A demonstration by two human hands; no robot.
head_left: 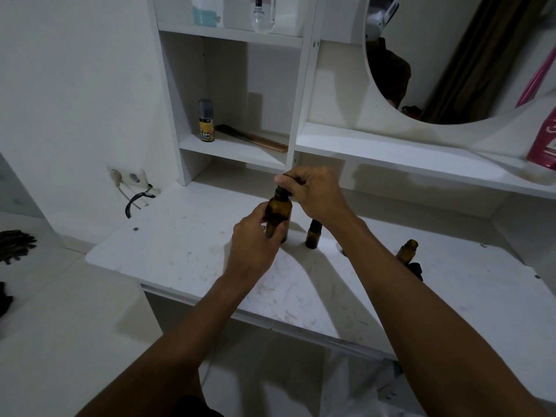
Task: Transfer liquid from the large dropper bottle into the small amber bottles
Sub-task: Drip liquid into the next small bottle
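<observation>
The large amber dropper bottle (279,209) stands upright on the white desk (186,248). My left hand (255,236) wraps around its body. My right hand (316,197) pinches its black dropper cap (282,191) from above. Just to the right, partly behind my right wrist, stands a small amber bottle (313,234) with a black cap. Further right, a second small amber bottle (407,251) with an uncapped neck leans beside my right forearm, with a black object (416,269) lying just below it.
A spray can (206,120) and a brown comb (252,136) sit in the shelf niche behind. A pink bottle (544,139) stands on the ledge at far right under a round mirror (451,55). A wall socket (128,177) with cables is at left.
</observation>
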